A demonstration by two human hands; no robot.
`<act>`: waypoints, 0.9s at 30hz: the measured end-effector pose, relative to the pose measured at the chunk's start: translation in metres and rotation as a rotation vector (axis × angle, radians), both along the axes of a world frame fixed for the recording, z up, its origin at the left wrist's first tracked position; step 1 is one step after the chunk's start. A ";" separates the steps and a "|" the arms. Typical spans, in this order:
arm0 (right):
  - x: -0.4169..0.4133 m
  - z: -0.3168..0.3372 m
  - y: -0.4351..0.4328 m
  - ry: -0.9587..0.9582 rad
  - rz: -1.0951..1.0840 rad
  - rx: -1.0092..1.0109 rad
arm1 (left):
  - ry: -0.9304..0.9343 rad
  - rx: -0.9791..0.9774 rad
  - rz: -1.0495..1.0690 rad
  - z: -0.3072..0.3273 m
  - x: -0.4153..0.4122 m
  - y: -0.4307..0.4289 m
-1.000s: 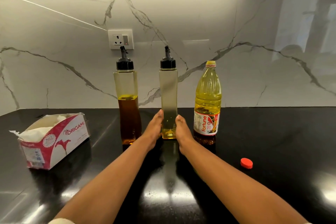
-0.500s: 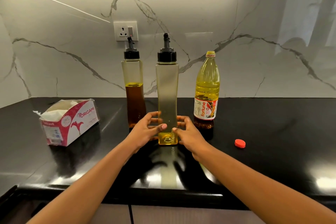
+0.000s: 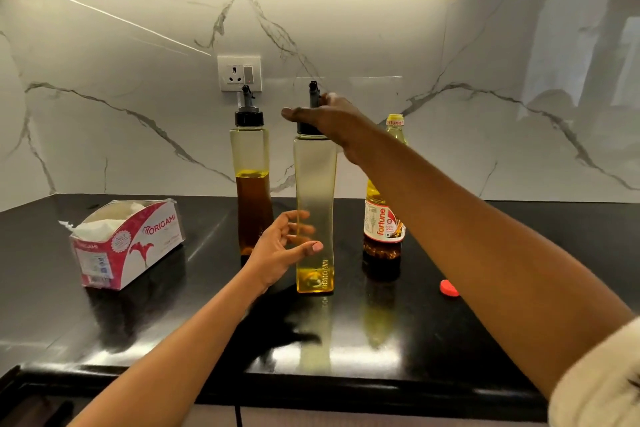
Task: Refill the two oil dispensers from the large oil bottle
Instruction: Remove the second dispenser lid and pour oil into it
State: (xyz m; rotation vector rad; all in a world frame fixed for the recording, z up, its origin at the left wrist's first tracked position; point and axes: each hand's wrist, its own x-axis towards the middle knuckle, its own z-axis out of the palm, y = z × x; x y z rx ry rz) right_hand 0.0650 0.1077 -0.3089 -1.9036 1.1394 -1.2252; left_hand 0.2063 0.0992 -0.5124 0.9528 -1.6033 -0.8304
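As a person readies the first of two refills at a black counter (image 3: 485, 329), the left hand (image 3: 284, 246) curls round the lower body of the near dispenser (image 3: 315, 191), thumb across the front and fingers showing through the clear plastic behind, apparently to keep the tall, narrow bottle from turning or tipping. That dispenser stands upright near the counter's front edge and holds only a shallow pool of yellow oil at its base. The right hand (image 3: 323, 118) lies over its black cap (image 3: 306, 130), thumb stretched out to the left and fingers reaching behind the spout; whether it has clamped the cap cannot be told, though the pose suggests unscrewing comes next. To the right lies a red cap (image 3: 449, 288), well apart from everything else. A tissue box (image 3: 128, 243) sits to the left, perhaps kept handy for drips. Farther back, the second dispenser (image 3: 250, 184) stands capped and about half full of darker oil, while the large oil bottle (image 3: 384, 229) waits behind the right forearm, its neck seemingly uncapped and ready to pour. Behind them, a wall socket (image 3: 239, 73) is set in the marble wall (image 3: 485, 80).
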 end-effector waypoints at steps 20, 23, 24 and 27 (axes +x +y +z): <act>-0.008 -0.002 -0.029 -0.136 0.384 -0.050 | 0.078 -0.029 -0.058 0.000 0.000 -0.007; -0.007 0.000 -0.027 -0.167 0.356 0.000 | 0.044 -0.052 -0.032 -0.001 -0.002 -0.004; -0.006 0.000 -0.026 -0.163 0.311 0.025 | 0.031 -0.064 -0.019 -0.001 -0.003 -0.003; 0.003 0.007 -0.025 -0.149 0.028 0.094 | 0.000 -0.113 0.047 -0.004 -0.009 0.001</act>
